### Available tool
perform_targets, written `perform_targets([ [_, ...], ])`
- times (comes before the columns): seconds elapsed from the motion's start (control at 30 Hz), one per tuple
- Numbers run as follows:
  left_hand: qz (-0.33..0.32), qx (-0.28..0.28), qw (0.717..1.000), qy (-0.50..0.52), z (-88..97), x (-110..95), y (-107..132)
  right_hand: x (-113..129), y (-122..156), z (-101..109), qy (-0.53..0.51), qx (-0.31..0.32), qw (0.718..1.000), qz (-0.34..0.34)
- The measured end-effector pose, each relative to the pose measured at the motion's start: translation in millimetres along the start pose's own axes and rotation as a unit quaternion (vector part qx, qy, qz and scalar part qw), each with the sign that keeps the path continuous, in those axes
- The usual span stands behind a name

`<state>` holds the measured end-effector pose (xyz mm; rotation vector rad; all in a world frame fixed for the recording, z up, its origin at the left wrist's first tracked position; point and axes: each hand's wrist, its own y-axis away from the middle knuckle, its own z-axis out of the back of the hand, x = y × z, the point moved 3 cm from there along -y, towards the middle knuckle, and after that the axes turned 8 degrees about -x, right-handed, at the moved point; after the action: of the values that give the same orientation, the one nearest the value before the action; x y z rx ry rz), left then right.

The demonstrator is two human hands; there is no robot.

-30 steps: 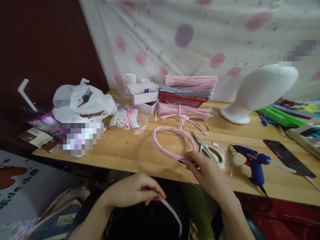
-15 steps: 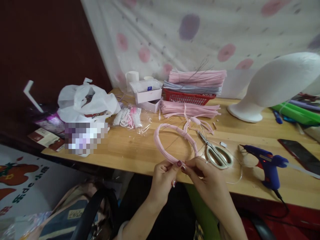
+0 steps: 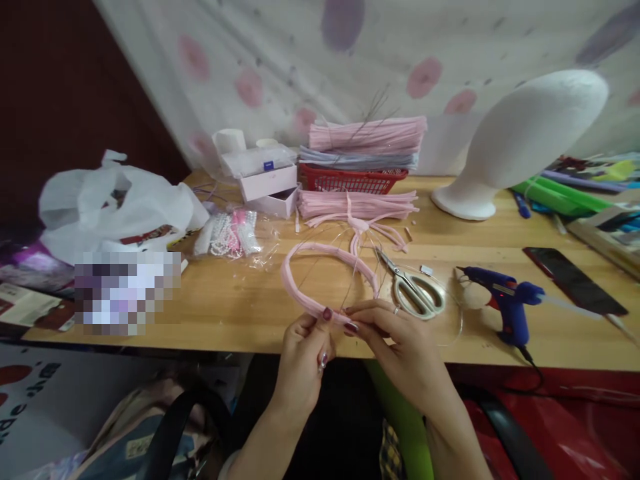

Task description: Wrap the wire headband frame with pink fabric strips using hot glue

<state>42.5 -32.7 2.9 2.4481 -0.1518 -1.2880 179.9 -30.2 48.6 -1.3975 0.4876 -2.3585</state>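
Observation:
A pink fuzzy hoop [image 3: 291, 282], looking like bundled pipe cleaners, is held over the table's front edge. My left hand [image 3: 305, 353] pinches its near side between thumb and fingers. Close beside it, my right hand [image 3: 395, 343] also pinches the near side of the hoop; its fingertips partly cover that stretch. Thin wires run across and around the hoop. Just beyond my right hand lie scissors [image 3: 417, 295] with pale handles, resting on the table. A small tied bunch of pink strips [image 3: 358, 225] lies behind the hoop.
At the right are a blue glue gun [image 3: 511, 300], a dark phone [image 3: 575, 280] and a white foam head [image 3: 525, 140]. Pink bundles [image 3: 367, 133] top a red basket [image 3: 350, 180] at the back. Bagged beads [image 3: 233, 233] and a white plastic bag [image 3: 120, 207] stand left.
The camera view has shifted, so the table's things appear further left and slightly higher. My right fingers have moved along the hoop's near side; both hands keep hold of it.

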Motion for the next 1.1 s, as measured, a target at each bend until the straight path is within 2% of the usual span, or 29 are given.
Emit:
perform_targets([
  [0.13,-0.006,-0.026,0.999,0.023,-0.2,-2,-1,3,-4,1,-0.033,-0.01,0.999,0.031],
  [0.27,0.028,-0.027,0.998,0.049,-2.0,-8,-8,-3,-2,6,-0.051,-0.016,0.998,0.013],
  [0.37,0.039,-0.039,0.996,0.076,-2.4,-15,-14,-11,2,16,-0.062,-0.101,0.993,-0.03],
  [0.47,0.037,-0.034,0.996,0.075,-4.1,-18,-19,-10,4,21,-0.008,-0.17,0.985,-0.014],
  [0.57,0.022,-0.031,0.999,0.033,-7.0,-17,-19,-6,0,16,0.037,-0.134,0.99,0.015],
  [0.67,-0.007,-0.013,0.999,-0.03,-11.6,-16,-17,-9,-6,8,0.044,-0.071,0.996,-0.019],
  [0.77,-0.008,0.003,0.997,-0.077,-12.8,-18,-16,-17,-8,9,0.064,-0.083,0.993,-0.052],
  [0.87,-0.005,-0.007,0.998,-0.054,-6.0,-26,-20,-23,-7,16,0.067,-0.112,0.989,-0.064],
  [1.0,0.0,-0.033,0.999,0.023,6.8,-42,-30,-31,-2,22,0.007,-0.089,0.991,-0.099],
  [1.1,0.021,-0.05,0.998,0.029,9.6,-48,-36,-36,2,23,-0.057,-0.083,0.985,-0.138],
])
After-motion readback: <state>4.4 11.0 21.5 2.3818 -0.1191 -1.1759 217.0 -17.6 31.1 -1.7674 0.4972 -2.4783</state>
